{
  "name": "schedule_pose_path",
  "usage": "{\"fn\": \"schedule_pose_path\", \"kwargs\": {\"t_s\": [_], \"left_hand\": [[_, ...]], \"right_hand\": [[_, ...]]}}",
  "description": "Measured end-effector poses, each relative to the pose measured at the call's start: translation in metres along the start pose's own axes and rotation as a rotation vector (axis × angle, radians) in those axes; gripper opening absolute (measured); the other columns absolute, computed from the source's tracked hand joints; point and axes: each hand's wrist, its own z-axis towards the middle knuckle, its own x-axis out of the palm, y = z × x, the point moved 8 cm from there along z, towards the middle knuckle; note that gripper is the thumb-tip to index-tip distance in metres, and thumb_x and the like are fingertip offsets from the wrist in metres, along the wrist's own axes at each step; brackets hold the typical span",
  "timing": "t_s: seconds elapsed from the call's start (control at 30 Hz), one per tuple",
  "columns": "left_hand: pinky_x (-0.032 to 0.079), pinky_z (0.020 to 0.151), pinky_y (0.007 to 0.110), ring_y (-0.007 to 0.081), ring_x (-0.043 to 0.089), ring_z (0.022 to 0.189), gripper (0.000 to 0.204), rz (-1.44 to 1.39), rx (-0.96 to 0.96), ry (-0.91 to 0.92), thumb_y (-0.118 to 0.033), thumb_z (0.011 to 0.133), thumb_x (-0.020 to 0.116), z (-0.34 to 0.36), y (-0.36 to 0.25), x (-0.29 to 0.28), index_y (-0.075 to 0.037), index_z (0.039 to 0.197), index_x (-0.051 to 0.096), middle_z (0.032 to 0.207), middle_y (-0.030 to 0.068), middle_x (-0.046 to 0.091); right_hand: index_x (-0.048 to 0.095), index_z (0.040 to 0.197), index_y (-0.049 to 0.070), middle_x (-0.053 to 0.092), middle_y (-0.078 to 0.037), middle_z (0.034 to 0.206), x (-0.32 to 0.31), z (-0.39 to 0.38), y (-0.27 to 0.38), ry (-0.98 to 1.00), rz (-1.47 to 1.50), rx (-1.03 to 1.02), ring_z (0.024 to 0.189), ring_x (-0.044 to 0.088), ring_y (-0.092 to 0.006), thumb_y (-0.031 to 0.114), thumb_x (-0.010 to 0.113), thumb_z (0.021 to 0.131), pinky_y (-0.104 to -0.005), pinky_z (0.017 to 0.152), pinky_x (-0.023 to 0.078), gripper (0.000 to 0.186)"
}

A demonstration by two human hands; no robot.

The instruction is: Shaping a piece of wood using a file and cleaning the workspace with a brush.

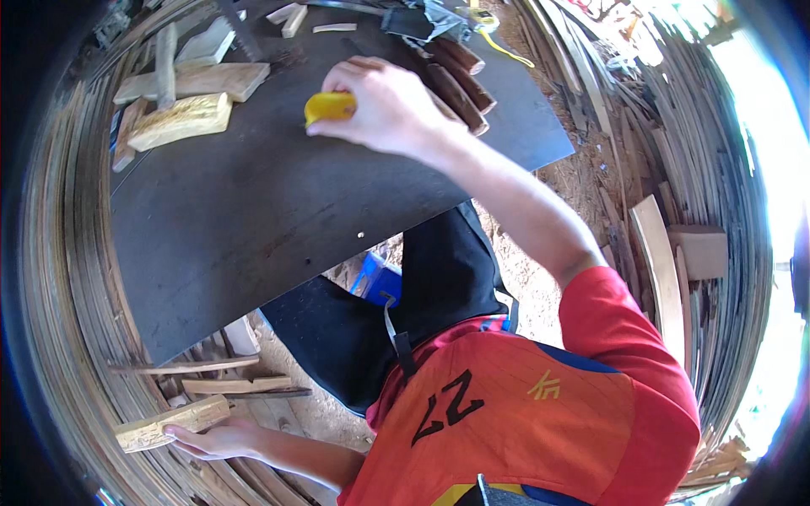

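My right hand (371, 101) is closed around a rounded yellow object (329, 108), held over the dark tabletop (236, 211); its exact kind is not clear. Down at the lower left, away from the table, my left hand (221, 438) grips the end of a pale, rough-faced wood block (173, 423), thumb on top and the fingers partly hidden beneath. A similar rough wood block (181, 122) lies at the table's far left, against other wood pieces (194, 83).
Brown wooden pieces (456, 88) lie side by side beyond my right wrist. Behind them is a tape measure (483, 21) with yellow tape out. Stacked wood strips line the left and right (717, 160). Beneath the table edge sits a blue object (380, 280) between my legs.
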Motion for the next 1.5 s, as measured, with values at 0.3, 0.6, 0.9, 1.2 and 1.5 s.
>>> {"fn": "schedule_pose_path", "kwargs": {"t_s": [0.3, 0.6, 0.9, 1.2, 1.5], "left_hand": [[0.049, 0.112, 0.047, 0.0354, 0.057, 0.131, 0.073, 0.024, 0.002, 0.028, -0.044, 0.101, 0.067, 0.001, -0.004, -0.006, 0.005, 0.152, 0.048, 0.152, 0.0244, 0.05], [0.043, 0.116, 0.046, 0.0344, 0.053, 0.136, 0.074, -0.002, 0.029, 0.071, -0.043, 0.101, 0.067, -0.009, -0.018, 0.004, 0.005, 0.153, 0.046, 0.154, 0.0252, 0.048], [0.042, 0.116, 0.045, 0.0329, 0.053, 0.135, 0.07, -0.026, 0.067, 0.104, -0.04, 0.102, 0.066, -0.024, -0.033, 0.024, 0.005, 0.152, 0.049, 0.154, 0.0251, 0.049], [0.041, 0.117, 0.047, 0.0328, 0.052, 0.138, 0.075, 0.036, 0.022, 0.1, -0.045, 0.102, 0.065, -0.025, -0.034, 0.018, 0.003, 0.156, 0.044, 0.157, 0.0235, 0.045], [0.045, 0.112, 0.045, 0.031, 0.056, 0.13, 0.069, 0.109, 0.005, 0.156, -0.043, 0.102, 0.064, -0.036, -0.032, 0.024, 0.003, 0.151, 0.051, 0.153, 0.0235, 0.05]], "right_hand": [[0.071, 0.116, 0.006, 0.067, -0.015, 0.114, -0.08, -0.047, -0.013, -0.246, -0.057, -0.145, 0.112, 0.063, -0.0344, 0.053, 0.077, 0.09, -0.0451, 0.099, 0.049, 0.054], [0.074, 0.126, 0.014, 0.069, -0.011, 0.132, -0.078, -0.094, -0.061, -0.093, -0.136, -0.06, 0.131, 0.06, -0.0302, 0.03, 0.077, 0.093, -0.0477, 0.118, 0.04, 0.037], [0.079, 0.108, 0.008, 0.075, -0.01, 0.118, -0.095, -0.085, -0.095, -0.14, -0.112, -0.112, 0.119, 0.067, -0.0278, 0.022, 0.082, 0.088, -0.0428, 0.108, 0.049, 0.024], [0.079, 0.103, 0.012, 0.064, -0.007, 0.137, -0.102, -0.088, -0.096, -0.235, -0.302, -0.011, 0.133, 0.055, -0.0268, 0.032, 0.081, 0.086, -0.0449, 0.115, 0.04, 0.026], [0.071, 0.133, 0.01, 0.071, -0.014, 0.128, -0.042, -0.023, -0.003, 0.006, 0.086, -0.334, 0.123, 0.065, -0.032, 0.049, 0.073, 0.095, -0.0423, 0.112, 0.05, 0.054]]}}
